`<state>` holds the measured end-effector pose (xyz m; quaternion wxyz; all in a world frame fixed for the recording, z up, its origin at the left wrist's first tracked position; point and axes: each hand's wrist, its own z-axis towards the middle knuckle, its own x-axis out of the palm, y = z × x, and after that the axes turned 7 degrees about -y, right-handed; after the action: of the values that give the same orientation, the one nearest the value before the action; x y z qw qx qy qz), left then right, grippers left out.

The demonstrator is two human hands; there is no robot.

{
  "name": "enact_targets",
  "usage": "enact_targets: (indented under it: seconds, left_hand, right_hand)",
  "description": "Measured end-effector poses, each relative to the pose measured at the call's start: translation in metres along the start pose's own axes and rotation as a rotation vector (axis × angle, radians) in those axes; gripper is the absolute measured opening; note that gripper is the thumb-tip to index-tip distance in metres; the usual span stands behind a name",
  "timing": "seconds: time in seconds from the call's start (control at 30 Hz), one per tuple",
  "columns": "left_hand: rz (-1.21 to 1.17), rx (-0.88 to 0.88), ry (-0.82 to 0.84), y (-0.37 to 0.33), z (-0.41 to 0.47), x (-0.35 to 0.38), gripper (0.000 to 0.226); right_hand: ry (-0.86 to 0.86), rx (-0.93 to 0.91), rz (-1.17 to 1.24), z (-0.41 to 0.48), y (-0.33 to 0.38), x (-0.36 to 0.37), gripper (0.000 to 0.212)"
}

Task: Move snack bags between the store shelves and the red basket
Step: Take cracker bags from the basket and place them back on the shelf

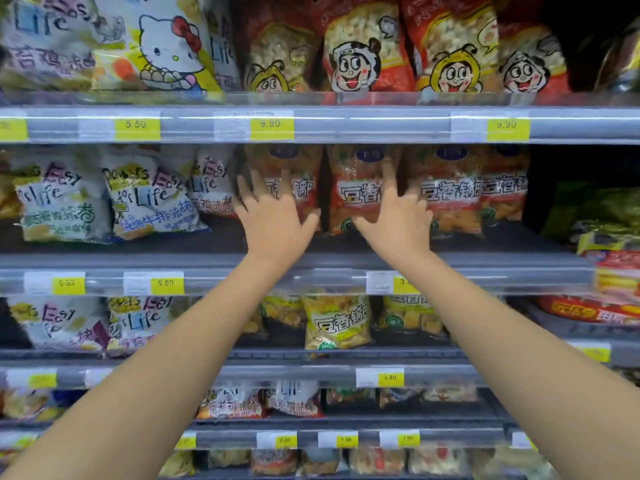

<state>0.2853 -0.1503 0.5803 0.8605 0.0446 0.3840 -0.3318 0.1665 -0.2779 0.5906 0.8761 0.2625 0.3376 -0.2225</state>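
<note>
Store shelving fills the whole view, grey rails w/ yellow price tags [136, 129] along each edge. Far left on the middle shelf [104, 261], white "Easy Life" bags [62, 202] lean side by side. Up top-left there's a Hello Kitty bag [162, 46], and to its right red bags w/ cartoon faces [363, 50]. Now the left hand [273, 220]: arm stretched up from bottom-left, fingers straight & spread wide, back of hand to camera, in front of the first orange-red snack bag [301, 188] on the middle shelf. It grips nothing, and w/ the motion blur I can't tell if the fingertips touch the pack. Just beside, across a dark gap, the second orange-red bag [349, 197] stands upright. The right hand [394, 220] is spread over its right side, fingers straight, thumb out to the left, nothing pinched; contact unclear again. Further right, more orange-red bags [453, 199] of the same kind stand in the row. One shelf down, btwn the two forearms, a yellow bag [336, 323] w/ similar lettering stands upright. Far right are green packs [599, 206] & red-yellow packs [616, 271], blurry.
</note>
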Motion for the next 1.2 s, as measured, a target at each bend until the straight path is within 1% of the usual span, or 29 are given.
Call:
enact_targets:
  seconds: [0.07,0.13,0.27,0.37,0.47,0.63,0.73,0.8,0.97,1.1,1.2]
  left_hand:
    - [0.013,0.104,-0.081,0.004,-0.034,-0.008,0.072]
    - [-0.004,0.182,-0.132,0.009,-0.069,-0.011,0.069]
    - [-0.040,0.222,-0.098,0.022,-0.142,-0.005,0.064]
    - [-0.056,0.233,-0.043,0.028,-0.194,0.002,0.063]
    - [-0.038,0.237,0.078,0.036,-0.247,0.014,0.065]
    - [-0.011,0.202,0.366,0.052,-0.346,0.054,0.068]
    - [0.018,0.185,0.565,0.056,-0.402,0.076,0.071]
    - [0.054,0.178,0.703,0.059,-0.438,0.096,0.073]
    - [0.096,0.184,0.890,0.065,-0.516,0.145,0.072]
    - [0.087,0.151,0.934,0.067,-0.573,0.199,0.071]
    - [0.095,0.160,0.998,0.068,-0.609,0.242,0.073]
  right_hand:
    - [-0.029,-0.069,-0.021,-0.035,-0.002,-0.002,0.080]
    - [-0.020,-0.126,-0.065,-0.071,-0.004,0.002,0.075]
    - [0.078,-0.179,-0.136,-0.145,-0.010,0.016,0.073]
    - [0.112,-0.201,-0.181,-0.197,-0.018,0.028,0.075]
    - [0.182,-0.182,-0.210,-0.248,-0.030,0.040,0.076]
    - [0.333,-0.115,-0.243,-0.341,-0.064,0.074,0.072]
    - [0.523,-0.088,-0.306,-0.395,-0.095,0.097,0.075]
    - [0.612,-0.046,-0.333,-0.425,-0.117,0.113,0.079]
    - [0.817,0.013,-0.372,-0.498,-0.180,0.164,0.079]
    - [0.946,0.022,-0.388,-0.547,-0.227,0.207,0.073]
    - [0.981,0.009,-0.354,-0.576,-0.259,0.244,0.070]
